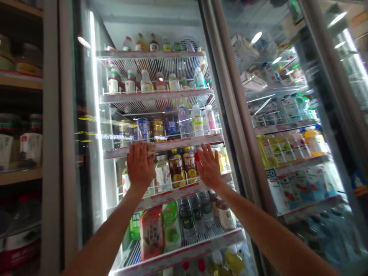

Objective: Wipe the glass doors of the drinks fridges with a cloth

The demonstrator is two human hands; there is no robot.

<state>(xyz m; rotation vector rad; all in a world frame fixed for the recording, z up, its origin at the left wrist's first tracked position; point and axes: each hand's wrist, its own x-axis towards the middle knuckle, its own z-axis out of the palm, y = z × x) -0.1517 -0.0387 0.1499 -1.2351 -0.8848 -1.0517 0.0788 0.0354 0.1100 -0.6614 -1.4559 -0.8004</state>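
Observation:
My left hand (140, 166) is raised flat against the glass door of a drinks fridge, its fingers stretched upward and close together. A small beige, crumpled thing that looks like a cloth (151, 150) sticks out beside its fingertips, pressed under the hand. My right hand (209, 168) is raised at the same height, palm toward the glass, fingers spread. A bit of red shows by its fingertips; I cannot tell whether it is in the hand or behind the glass. Behind the door, between my hands, stand brown bottles with yellow labels (189, 165).
Inside the fridge, shelves hold bottles, cans (143, 129) and cartons (151, 234). A metal door frame (234, 96) runs down right of my right hand. Beyond it, another glass door covers more drinks (283, 147). At the left, wooden shelves (21, 176) carry jars and bottles.

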